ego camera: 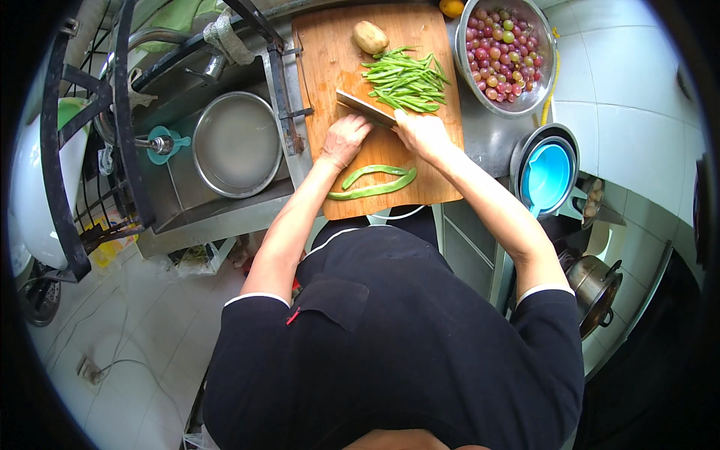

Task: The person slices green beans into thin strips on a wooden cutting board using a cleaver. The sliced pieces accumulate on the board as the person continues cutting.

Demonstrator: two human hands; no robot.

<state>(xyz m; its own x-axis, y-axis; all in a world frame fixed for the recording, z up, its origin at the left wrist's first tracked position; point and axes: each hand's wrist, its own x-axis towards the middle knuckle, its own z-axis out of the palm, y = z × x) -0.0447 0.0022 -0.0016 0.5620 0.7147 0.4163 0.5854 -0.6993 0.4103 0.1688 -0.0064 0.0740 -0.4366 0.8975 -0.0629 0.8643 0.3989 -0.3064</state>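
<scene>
My right hand (422, 132) grips the handle of a kitchen knife (365, 108) held over a wooden cutting board (433, 180). Close against the blade's near side, my left hand (345, 138) rests on the board with its fingers curled down. Whatever lies beneath those fingertips is hidden. Beyond the knife is a pile of sliced green beans (406, 81), cut into thin slanted strips. A peeled potato (370, 37) sits past the pile. Two whole flat green beans (374, 184) lie on the board nearer my body.
Left of the board, a metal basin (237, 145) of cloudy water stands in the sink (169, 185), beside a black metal rack (126, 112). At right are a steel bowl of grapes (503, 53), nested bowls with a blue dipper (547, 174), and a pot (590, 289) lower down.
</scene>
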